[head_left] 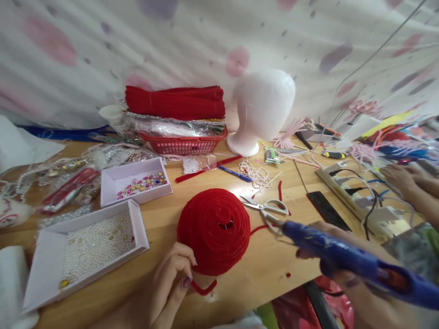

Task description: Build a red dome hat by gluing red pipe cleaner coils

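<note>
A dome wound from red chenille stem (206, 224) stands on the wooden table in front of me, with a small dark gap near its top. My left hand (173, 278) is at its lower left edge, fingers closed on a red pipe cleaner (206, 289) whose bent loose end sticks out below. To the right, my right hand (363, 278) grips a blue hot glue gun (339, 249), its nozzle pointing left, apart from the dome. Just beyond the nozzle lie white-handled scissors (274, 206), partly open.
Two white boxes hold gems (115, 176) and pearl beads (44, 260) on the left. Behind are a red basket (185, 145) and a white foam head (264, 105). A power strip (346, 192) with cords lies right, beside another person's hands (401, 180).
</note>
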The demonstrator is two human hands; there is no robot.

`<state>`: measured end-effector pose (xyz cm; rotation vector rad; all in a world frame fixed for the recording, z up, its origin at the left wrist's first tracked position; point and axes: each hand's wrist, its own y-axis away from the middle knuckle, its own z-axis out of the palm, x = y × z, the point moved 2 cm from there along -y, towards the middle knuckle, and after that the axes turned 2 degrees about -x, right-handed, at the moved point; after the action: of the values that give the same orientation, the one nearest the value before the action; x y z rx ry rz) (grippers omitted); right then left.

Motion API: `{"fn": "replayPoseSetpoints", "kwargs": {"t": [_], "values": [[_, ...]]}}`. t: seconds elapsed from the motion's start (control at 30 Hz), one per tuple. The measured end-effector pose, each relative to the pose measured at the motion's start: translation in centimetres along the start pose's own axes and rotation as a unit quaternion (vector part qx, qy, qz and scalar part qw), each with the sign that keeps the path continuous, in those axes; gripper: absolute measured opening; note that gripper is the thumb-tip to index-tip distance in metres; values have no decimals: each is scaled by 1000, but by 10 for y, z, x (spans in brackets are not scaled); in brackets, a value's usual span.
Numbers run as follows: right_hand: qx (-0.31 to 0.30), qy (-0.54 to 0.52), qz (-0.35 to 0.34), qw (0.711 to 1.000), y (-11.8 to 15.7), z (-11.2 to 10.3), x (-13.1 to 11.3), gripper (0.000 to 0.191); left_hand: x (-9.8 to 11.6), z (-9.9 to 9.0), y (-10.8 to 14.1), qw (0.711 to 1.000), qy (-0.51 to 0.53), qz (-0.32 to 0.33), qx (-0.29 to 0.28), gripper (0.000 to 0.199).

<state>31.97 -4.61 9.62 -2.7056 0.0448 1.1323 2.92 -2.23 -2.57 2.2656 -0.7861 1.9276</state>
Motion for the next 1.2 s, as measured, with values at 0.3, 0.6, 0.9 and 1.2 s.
{"fn": "replayPoseSetpoints", "kwargs": {"t": [0.3,0.6,0.9,1.2], "values": [[-133,54,-160,977,-28,36,-34,16,4,-5,-1,999,0,-9,-37,18],[-143,65,-161,974,-28,41,-35,20,5,-7,-2,998,19,-22,-53,19],[-151,85,-159,972,-29,44,-35,25,1,-9,-3,998,20,-4,-63,16],[-156,116,-175,965,-28,39,-38,18,2,-9,-4,997,19,-5,-78,16]]}}
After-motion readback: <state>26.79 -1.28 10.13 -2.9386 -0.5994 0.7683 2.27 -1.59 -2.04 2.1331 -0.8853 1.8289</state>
